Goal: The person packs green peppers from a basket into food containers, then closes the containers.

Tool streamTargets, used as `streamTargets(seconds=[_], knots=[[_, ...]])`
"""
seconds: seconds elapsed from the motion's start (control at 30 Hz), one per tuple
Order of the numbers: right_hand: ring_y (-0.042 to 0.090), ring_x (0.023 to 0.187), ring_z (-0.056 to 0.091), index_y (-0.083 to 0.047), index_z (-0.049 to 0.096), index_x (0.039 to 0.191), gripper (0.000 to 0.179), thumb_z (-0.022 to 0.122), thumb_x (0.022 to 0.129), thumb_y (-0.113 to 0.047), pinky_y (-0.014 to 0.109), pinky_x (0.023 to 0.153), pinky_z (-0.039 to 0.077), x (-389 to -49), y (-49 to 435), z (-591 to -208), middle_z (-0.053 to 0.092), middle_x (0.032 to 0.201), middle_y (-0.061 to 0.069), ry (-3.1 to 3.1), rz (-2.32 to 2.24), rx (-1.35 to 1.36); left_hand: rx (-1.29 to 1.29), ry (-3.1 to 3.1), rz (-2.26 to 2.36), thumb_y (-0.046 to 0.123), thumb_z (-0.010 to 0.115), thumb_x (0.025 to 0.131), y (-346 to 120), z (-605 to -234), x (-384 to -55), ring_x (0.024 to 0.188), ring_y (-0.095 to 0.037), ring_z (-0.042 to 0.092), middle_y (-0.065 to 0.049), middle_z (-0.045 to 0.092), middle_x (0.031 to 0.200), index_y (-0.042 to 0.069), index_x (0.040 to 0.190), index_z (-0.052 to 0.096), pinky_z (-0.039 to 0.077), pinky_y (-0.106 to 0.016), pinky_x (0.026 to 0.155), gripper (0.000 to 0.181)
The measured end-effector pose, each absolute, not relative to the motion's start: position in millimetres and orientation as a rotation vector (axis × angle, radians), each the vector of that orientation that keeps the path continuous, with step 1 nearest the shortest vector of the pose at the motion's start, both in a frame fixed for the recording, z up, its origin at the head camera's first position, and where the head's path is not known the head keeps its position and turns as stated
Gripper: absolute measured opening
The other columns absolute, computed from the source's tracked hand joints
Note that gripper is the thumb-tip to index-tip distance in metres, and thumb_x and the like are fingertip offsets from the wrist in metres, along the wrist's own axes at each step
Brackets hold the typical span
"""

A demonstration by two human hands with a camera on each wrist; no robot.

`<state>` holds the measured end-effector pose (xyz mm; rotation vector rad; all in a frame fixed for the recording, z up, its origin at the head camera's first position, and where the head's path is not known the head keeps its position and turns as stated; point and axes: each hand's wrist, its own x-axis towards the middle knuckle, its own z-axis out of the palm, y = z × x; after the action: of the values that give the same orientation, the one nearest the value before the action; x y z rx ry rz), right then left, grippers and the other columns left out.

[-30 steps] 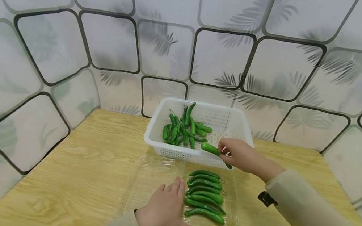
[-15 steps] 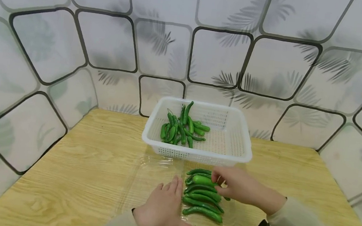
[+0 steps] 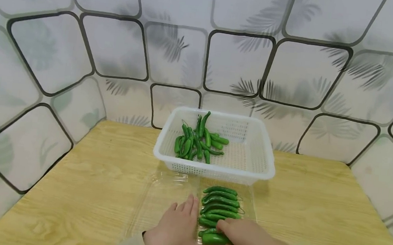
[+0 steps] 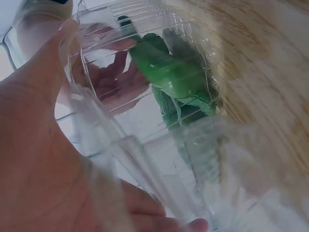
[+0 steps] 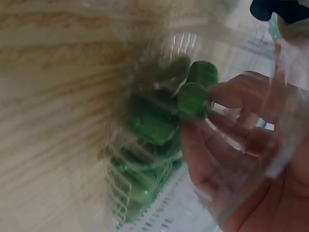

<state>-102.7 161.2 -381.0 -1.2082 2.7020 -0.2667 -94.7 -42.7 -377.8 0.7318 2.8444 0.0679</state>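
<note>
Left hand (image 3: 176, 231) rests straight-fingered on the clear plastic clamshell (image 3: 162, 196); right hand (image 3: 255, 241) pinches a green chili pepper (image 3: 213, 240) inside

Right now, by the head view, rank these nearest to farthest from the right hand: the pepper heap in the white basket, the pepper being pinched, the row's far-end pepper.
1. Pinched pepper, held by the right hand.
2. Far-end pepper, in the clear container, toward the white basket.
3. Pepper heap, mostly on the basket's left side.
</note>
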Motion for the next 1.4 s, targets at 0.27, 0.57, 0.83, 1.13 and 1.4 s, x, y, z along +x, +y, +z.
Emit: streamTargets(seconds=[0.27, 0.57, 0.83, 1.13, 1.4], knots=[[0.005, 0.061, 0.050, -0.016, 0.057, 0.087, 0.021, 0.074, 0.073, -0.013, 0.025, 0.051, 0.044, -99, 156, -386, 0.052, 0.076, -0.009, 2.715, -0.175, -1.233, 0.759, 2.832, 0.071, 0.092, 0.041, 0.056, -44, -379, -95, 0.128, -0.029, 0.039, -0.020, 0.029, 0.147, -0.003, 0.144, 0.028, 0.038, -0.049, 0.097, 0.130], [0.001, 0.060, 0.045, -0.017, 0.057, 0.087, 0.021, 0.075, 0.076, -0.020, 0.023, 0.048, 0.040, -99, 151, -390, 0.050, 0.077, -0.010, 2.718, -0.127, -1.258, 0.750, 2.820, 0.070, 0.092, 0.041, 0.056, -43, -379, -96, 0.129, -0.028, 0.039, -0.019, 0.028, 0.148, -0.001, 0.145, 0.026, 0.038, -0.047, 0.097, 0.130], [0.000, 0.058, 0.042, -0.017, 0.055, 0.083, 0.022, 0.074, 0.077, -0.026, 0.022, 0.047, 0.038, -102, 145, -392, 0.047, 0.074, -0.011, 2.769, -0.162, -1.269, 0.728, 2.802, 0.106, 0.091, 0.044, 0.058, -44, -376, -98, 0.130, -0.028, 0.038, -0.021, 0.027, 0.147, -0.002, 0.145, 0.027, 0.037, -0.047, 0.098, 0.128], [0.001, 0.053, 0.039, -0.019, 0.049, 0.077, 0.024, 0.073, 0.076, -0.019, 0.023, 0.045, 0.036, -105, 146, -396, 0.045, 0.068, -0.012, 2.799, -0.181, -1.229, 0.758, 2.874, 0.076, 0.092, 0.044, 0.056, -43, -379, -93, 0.124, -0.029, 0.044, -0.021, 0.032, 0.145, -0.004, 0.143, 0.030, 0.039, -0.046, 0.096, 0.130], [0.000, 0.055, 0.036, -0.020, 0.048, 0.077, 0.026, 0.074, 0.077, -0.023, 0.019, 0.048, 0.035, -109, 147, -384, 0.040, 0.068, -0.016, 2.715, -0.284, -1.228, 0.751, 2.869, 0.086, 0.092, 0.044, 0.055, -43, -380, -95, 0.125, -0.029, 0.043, -0.021, 0.031, 0.146, -0.003, 0.144, 0.028, 0.039, -0.047, 0.095, 0.131]])
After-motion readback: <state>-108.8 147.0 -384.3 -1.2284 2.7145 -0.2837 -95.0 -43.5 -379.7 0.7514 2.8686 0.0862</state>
